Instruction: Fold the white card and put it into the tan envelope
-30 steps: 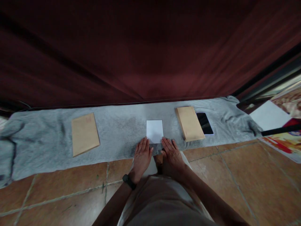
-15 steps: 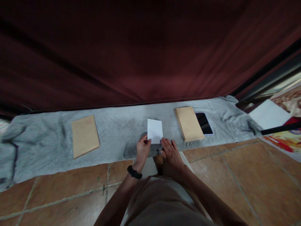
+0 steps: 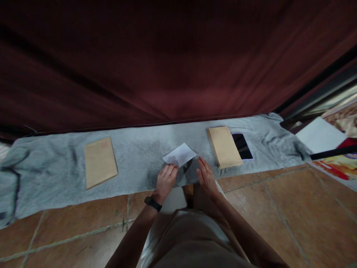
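A folded sheet of white paper [image 3: 180, 153] is turned at a slant above the grey cloth. My left hand [image 3: 166, 180] grips its near edge, the thumb hidden beneath. At the paper's right corner is my right hand [image 3: 206, 175], fingers stretched out; whether the fingertips touch the corner is hard to tell. A stack of brown envelopes [image 3: 225, 147] lies to the right of my right hand. Further off on the left, another brown envelope [image 3: 100, 163] rests flat.
The long surface wears a grey plush cloth [image 3: 136, 152]. A dark-screened phone or tablet [image 3: 242, 146] lies beside the envelope stack. Behind hangs a dark red curtain [image 3: 173, 82]. White paper [image 3: 320, 134] and a colourful printed sheet [image 3: 341, 169] are at far right.
The paper has rotated clockwise from upright to slanted. My left hand has shifted slightly left and turned over its near edge. My right hand has moved a little right and up.
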A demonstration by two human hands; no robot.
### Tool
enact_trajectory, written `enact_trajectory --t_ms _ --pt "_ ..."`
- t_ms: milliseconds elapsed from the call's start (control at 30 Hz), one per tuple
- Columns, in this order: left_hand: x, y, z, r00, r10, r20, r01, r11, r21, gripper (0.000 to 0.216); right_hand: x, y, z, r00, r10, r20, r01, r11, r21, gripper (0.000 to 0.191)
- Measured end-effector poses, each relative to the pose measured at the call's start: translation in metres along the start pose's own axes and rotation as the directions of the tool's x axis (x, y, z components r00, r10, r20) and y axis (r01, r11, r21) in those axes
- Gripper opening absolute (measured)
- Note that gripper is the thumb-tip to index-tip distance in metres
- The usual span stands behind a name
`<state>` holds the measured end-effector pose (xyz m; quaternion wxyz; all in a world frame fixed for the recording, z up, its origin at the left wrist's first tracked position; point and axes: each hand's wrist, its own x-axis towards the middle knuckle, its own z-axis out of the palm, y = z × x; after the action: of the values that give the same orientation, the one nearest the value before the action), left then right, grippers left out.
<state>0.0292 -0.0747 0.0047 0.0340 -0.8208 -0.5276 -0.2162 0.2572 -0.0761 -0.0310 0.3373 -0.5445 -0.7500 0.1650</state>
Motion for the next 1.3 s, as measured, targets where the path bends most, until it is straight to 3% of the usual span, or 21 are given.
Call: enact_trajectory --t_ms 100,300,633,833,1033,1300 --pt "-0.015 0.001 0.010 0.998 0.021 0.066 -0.020 1.000 -0.008 0.020 0.001 -0.004 -0.002 0.997 -0.060 0.042 0.062 0.997 -0.049 0.052" --pt "-0.035 -0.016 0.013 0.996 0.000 0.089 0.003 1.000 -0.031 0.026 0.007 -0.019 0.004 0.971 -0.168 0.173 0.188 0.976 -0.106 0.050" --pt "-0.032 -0.014 0.018 0.978 -0.100 0.183 0.118 0.989 -0.091 0.034 0.018 -0.040 0.030 0.928 -0.218 0.301 0.280 0.943 -0.180 0.048" --pt "-0.023 -0.003 0.011 0.975 -0.130 0.179 0.139 0.990 -0.037 0.038 0.017 -0.042 0.030 0.911 -0.238 0.337 0.318 0.925 -0.206 0.046" --pt "-0.014 0.015 0.017 0.972 -0.105 0.210 0.115 0.993 -0.037 0.059 0.010 -0.035 0.036 0.917 -0.241 0.318 0.320 0.920 -0.225 0.051" --pt "-0.020 0.014 0.016 0.963 -0.101 0.251 0.100 0.995 0.017 0.081 0.006 -0.028 0.028 0.918 -0.233 0.320 0.319 0.914 -0.250 0.054"
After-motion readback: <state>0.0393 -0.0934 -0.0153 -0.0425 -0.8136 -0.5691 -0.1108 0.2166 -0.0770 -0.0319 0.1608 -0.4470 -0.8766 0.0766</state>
